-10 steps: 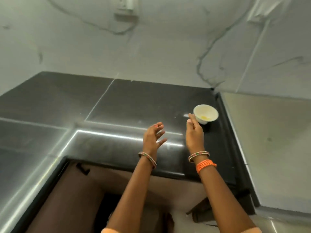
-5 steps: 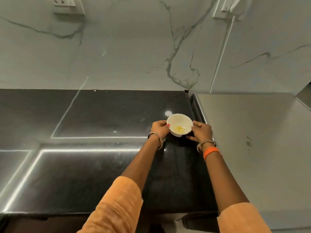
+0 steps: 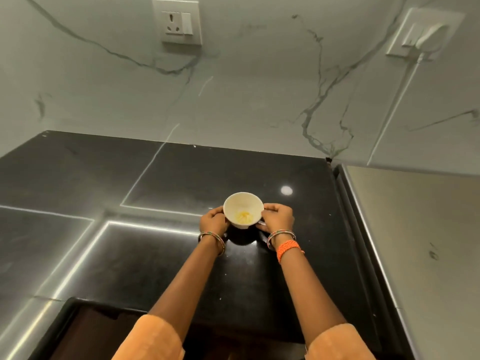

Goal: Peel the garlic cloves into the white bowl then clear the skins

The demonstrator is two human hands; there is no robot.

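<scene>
Writing or brand marks: none legible anywhere. Small round white bowl [image 3: 243, 209] sits mid-frame on glossy black stone counter [image 3: 181, 178], w/ pale yellow peeled garlic cloves [image 3: 244, 217] at its bottom. Left hand [image 3: 213, 221] cups bowl's left side, fingers curled vs its wall; right hand [image 3: 278, 217] grips right rim, fingers curled. White wall socket w/ switch [image 3: 177, 21] upper centre, white plugged-in adapter [image 3: 424, 35] upper right on grey-veined marble wall [image 3: 259, 87]. Steel-grey appliance top [image 3: 420, 242] at right edge.

Dim, warm light is falling from overhead; a round glare spot [image 3: 286, 190] is shining on the black bench [image 3: 181, 178] at two o'clock. Edges are bowing outward, and detail is looking slightly soft, perhaps from compression.
</scene>
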